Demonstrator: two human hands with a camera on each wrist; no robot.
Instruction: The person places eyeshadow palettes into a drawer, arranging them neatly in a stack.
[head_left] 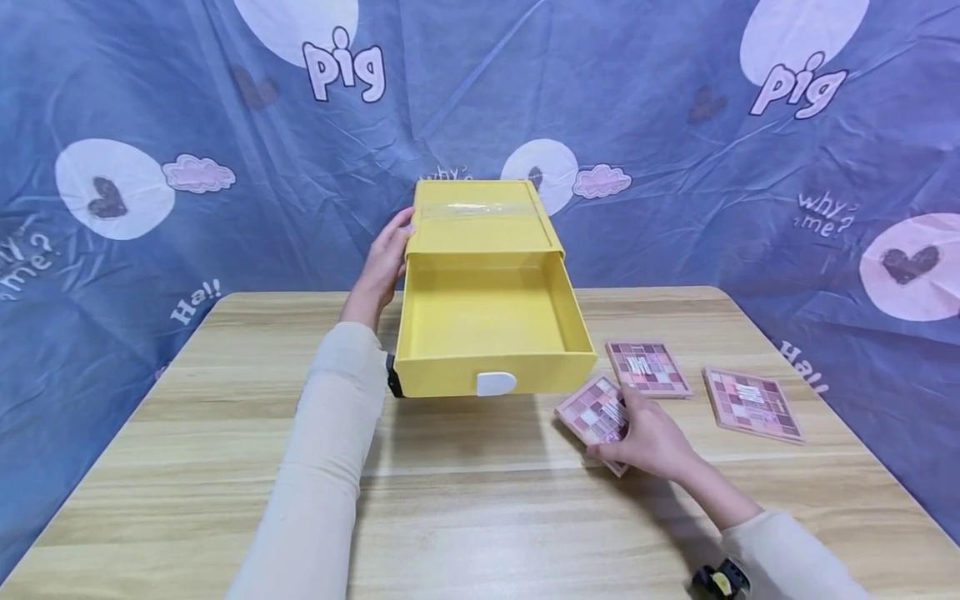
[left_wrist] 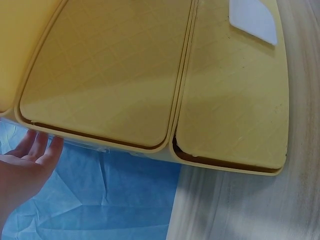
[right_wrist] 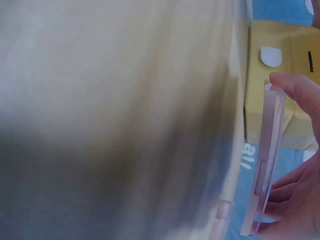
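Yellow and boxy, a drawer unit [head_left: 480,233] stood at the middle of the wooden counter [head_left: 225,467], its drawer [head_left: 487,333] pulled out towards the person and bare inside. The left hand [head_left: 386,262] lay flat against the unit's left side, fingers [left_wrist: 42,147] straight, steadying it. The right hand [head_left: 648,437] gripped a pink palette [head_left: 596,417] just right of the drawer front, thumb and fingers [right_wrist: 295,90] clamped on its edges, one end tipped up off the counter. Two more palettes [head_left: 648,368] [head_left: 752,404] lay flat nearby to the right.

This looked like the pick-up stage; the next move would call for lifting the palette over the drawer's front wall and laying it flat inside.

The right wrist view was mostly blur, showing the palette only edge-on. I couldn't read the lettering on the palettes.
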